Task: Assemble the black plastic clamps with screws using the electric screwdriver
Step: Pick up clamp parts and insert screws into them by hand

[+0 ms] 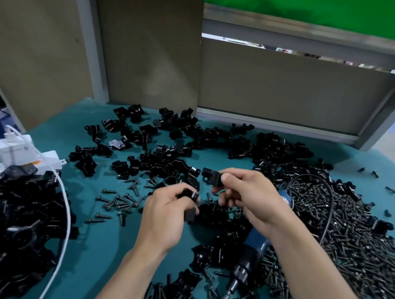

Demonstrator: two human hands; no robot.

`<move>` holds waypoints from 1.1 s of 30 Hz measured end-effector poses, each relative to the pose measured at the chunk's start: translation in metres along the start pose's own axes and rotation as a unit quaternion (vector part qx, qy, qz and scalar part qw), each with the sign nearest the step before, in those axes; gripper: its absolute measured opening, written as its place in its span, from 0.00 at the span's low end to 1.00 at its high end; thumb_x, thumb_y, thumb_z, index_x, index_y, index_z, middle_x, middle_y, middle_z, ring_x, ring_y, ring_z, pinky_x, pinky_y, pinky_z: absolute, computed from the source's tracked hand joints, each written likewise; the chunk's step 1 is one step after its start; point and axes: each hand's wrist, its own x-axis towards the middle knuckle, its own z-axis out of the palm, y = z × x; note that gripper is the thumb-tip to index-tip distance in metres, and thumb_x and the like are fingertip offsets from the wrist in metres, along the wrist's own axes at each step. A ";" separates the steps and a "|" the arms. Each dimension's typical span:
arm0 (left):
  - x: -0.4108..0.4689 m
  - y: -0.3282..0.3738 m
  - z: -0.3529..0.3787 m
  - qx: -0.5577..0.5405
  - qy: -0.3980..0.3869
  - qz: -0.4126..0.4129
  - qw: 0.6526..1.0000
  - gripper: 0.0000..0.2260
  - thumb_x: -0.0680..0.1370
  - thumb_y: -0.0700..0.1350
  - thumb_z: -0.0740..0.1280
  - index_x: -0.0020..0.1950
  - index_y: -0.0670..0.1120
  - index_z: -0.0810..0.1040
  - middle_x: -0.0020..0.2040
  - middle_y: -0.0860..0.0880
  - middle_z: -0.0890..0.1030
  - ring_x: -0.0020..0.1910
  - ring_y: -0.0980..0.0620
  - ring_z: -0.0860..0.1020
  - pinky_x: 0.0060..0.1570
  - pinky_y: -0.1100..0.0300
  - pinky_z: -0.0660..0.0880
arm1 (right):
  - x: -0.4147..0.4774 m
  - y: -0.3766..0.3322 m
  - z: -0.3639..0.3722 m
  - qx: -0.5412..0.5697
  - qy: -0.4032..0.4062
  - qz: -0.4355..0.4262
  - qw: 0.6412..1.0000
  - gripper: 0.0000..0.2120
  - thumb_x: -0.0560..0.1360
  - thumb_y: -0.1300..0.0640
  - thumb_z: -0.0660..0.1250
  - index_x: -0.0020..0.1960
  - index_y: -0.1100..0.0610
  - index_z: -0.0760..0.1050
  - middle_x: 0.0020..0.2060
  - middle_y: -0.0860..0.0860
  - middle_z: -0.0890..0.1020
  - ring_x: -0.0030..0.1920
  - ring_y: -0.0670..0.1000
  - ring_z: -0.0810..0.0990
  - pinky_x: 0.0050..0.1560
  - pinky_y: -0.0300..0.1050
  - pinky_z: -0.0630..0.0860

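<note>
Nearest the viewer, the screwdriver (251,252) lies idle on the teal table (97,255), partly under the right forearm, with its bit pointing toward the person. Just beyond it, the left hand (165,216) curls its fingers round one black clamp piece (189,204). The right hand (248,193) pinches a second piece (210,176) between thumb and fingertips. The two pieces are apart, not yet mated, and no screw shows in either, so this clamp seems to be at its first step, with joining and screwing still to do. Loose screws (117,204) lie left of the hands and a large screw heap (354,226) lies to the right. A pile (8,222) of black parts at far left may be finished clamps, though that cannot be told. Farther back, many clamp parts (180,142) wait, so much work seems to be left.
</note>
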 end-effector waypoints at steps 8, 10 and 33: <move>0.001 -0.005 0.005 -0.090 -0.027 0.035 0.995 0.13 0.66 0.47 0.64 0.39 0.41 0.82 0.40 0.37 0.84 0.37 0.47 0.77 0.40 0.50 0.73 | -0.021 -0.005 0.016 0.199 -0.065 0.060 0.976 0.07 0.84 0.67 0.60 0.53 0.59 0.74 0.36 0.60 0.81 0.30 0.51 0.76 0.34 0.41 0.78; 0.000 -0.003 0.006 -0.078 -0.023 0.051 0.995 0.12 0.67 0.48 0.64 0.41 0.43 0.83 0.38 0.40 0.84 0.37 0.46 0.78 0.40 0.51 0.74 | -0.023 -0.007 0.015 0.170 -0.052 0.061 0.982 0.08 0.82 0.69 0.61 0.51 0.58 0.75 0.35 0.59 0.82 0.31 0.52 0.76 0.33 0.40 0.77; -0.003 0.000 0.012 -0.030 0.006 0.045 0.999 0.06 0.73 0.43 0.63 0.37 0.45 0.75 0.30 0.45 0.75 0.31 0.47 0.72 0.31 0.46 0.70 | -0.040 -0.035 0.033 -0.396 0.035 -0.081 0.914 0.09 0.79 0.54 0.69 0.57 0.43 0.82 0.46 0.44 0.87 0.45 0.47 0.85 0.53 0.51 0.83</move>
